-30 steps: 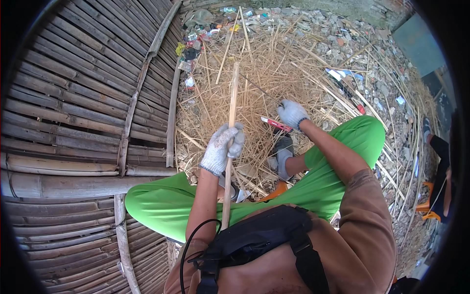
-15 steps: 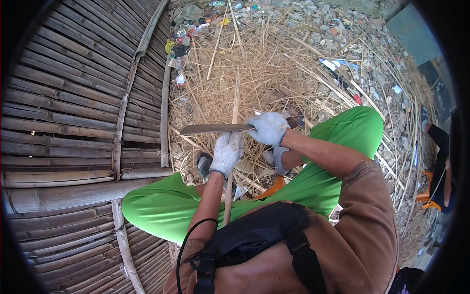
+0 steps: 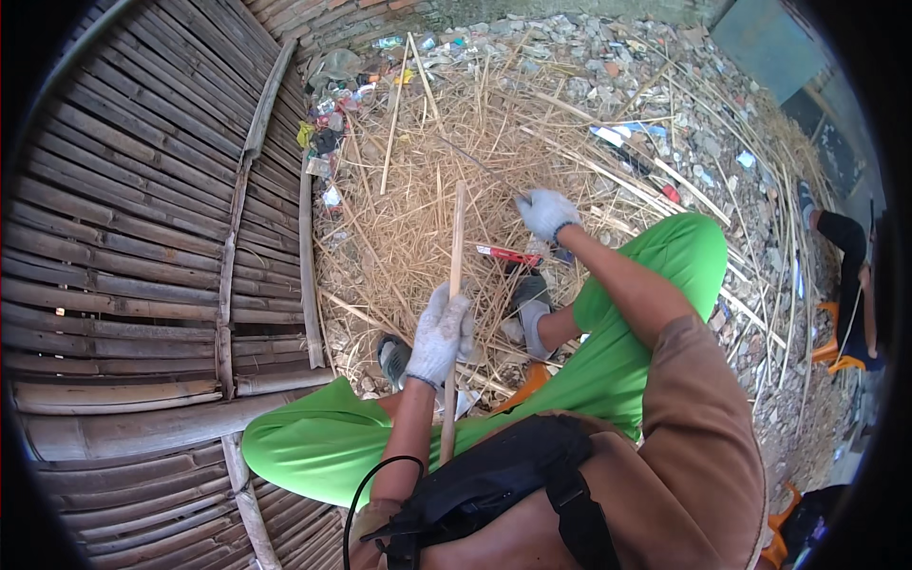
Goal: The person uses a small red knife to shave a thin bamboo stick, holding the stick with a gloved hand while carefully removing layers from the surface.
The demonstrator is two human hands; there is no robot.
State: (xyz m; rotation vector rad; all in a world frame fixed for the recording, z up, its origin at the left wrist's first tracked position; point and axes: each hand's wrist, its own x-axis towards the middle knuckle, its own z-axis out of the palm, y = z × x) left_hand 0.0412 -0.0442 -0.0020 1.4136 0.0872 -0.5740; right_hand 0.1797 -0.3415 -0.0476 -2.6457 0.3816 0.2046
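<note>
My left hand (image 3: 438, 337), in a whitish knit glove, is closed round a pale split bamboo stick (image 3: 458, 233). The stick stands lengthwise before me, its lower end near my waist. My right hand (image 3: 548, 215), gloved too, grips a long-bladed knife (image 3: 480, 165). Its blade points away to the far left, seen nearly edge-on, and is apart from the stick. The knife's handle is hidden in the glove. Below my right hand, a slim red-and-white item (image 3: 508, 255) lies by my shoe (image 3: 529, 296); its kind is unclear.
Straw-like shavings (image 3: 399, 247) cover the ground between my green-trousered legs. A bamboo slat wall (image 3: 142, 228) runs along the left. Loose bamboo strips (image 3: 608, 161) and rubble (image 3: 703, 142) lie to the right. Another person's leg (image 3: 844, 237) shows at the far right, by orange seats.
The knife has come off the stick and swung away to the far right, its blade turning from crosswise to pointing forward. My left hand with the stick has moved slightly nearer. The red-and-white item has come into view.
</note>
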